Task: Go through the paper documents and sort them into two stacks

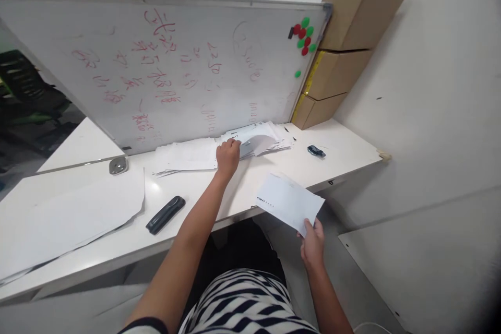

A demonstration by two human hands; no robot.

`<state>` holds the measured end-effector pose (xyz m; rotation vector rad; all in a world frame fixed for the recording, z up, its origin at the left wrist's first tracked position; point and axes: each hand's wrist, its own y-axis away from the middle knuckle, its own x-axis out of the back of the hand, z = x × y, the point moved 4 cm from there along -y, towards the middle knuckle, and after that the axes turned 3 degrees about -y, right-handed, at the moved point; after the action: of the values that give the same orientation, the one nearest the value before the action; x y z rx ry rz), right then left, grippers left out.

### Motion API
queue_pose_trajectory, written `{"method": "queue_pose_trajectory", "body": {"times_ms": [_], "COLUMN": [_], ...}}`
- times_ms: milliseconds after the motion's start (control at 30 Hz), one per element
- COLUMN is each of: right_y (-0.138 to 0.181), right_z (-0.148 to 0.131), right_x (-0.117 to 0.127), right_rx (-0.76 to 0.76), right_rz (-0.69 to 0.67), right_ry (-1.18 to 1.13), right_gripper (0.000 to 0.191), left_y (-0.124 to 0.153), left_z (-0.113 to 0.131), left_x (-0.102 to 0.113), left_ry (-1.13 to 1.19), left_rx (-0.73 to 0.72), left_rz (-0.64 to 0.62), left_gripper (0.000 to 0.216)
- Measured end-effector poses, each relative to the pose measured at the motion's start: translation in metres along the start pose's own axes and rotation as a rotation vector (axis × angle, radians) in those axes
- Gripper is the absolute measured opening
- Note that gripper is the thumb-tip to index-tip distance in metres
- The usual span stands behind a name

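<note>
My left hand [227, 157] reaches across the white desk [203, 188] to a spread pile of white envelopes [258, 138] at the foot of the whiteboard. Its fingers are closed on one envelope [256, 145], whose end curls up from the pile. My right hand [312, 242] is below the desk's front edge and grips the near corner of a white envelope [287, 201] with small print on it, held flat above the edge.
A whiteboard [164, 68] with red writing and coloured magnets [304, 36] leans at the back. Stacked cardboard boxes [344, 47] stand at the right wall. A black stapler [165, 214], a small dark object [315, 151], a silver disc [118, 165] and large white sheets [70, 214] lie on the desk.
</note>
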<state>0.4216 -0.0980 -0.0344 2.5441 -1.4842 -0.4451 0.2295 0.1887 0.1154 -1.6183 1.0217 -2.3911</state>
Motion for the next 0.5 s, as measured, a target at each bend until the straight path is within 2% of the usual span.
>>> {"method": "queue_pose_trajectory", "body": {"times_ms": [100,200,367,500], "right_y": [0.005,0.007,0.008,0.010], "right_z": [0.003,0.006,0.009,0.004], "right_x": [0.007,0.009,-0.002,-0.016], "right_rx": [-0.062,-0.077,-0.069,-0.078], "right_rz": [-0.010,-0.028,-0.079,-0.152], "right_ry": [-0.004,0.017,0.076,0.048], "right_gripper": [0.055,0.057,0.055,0.054], "left_y": [0.026,0.051,0.063,0.068], "left_z": [0.003,-0.002,-0.010,-0.003], "left_x": [-0.026,-0.036,-0.034,-0.015], "left_ry": [-0.068,-0.099,-0.045,0.119], "left_rx": [-0.087,-0.124,-0.084,-0.085], "left_rz": [-0.134,-0.212,-0.274,-0.269], "left_gripper": [0.029,0.031,0.027,0.046]}}
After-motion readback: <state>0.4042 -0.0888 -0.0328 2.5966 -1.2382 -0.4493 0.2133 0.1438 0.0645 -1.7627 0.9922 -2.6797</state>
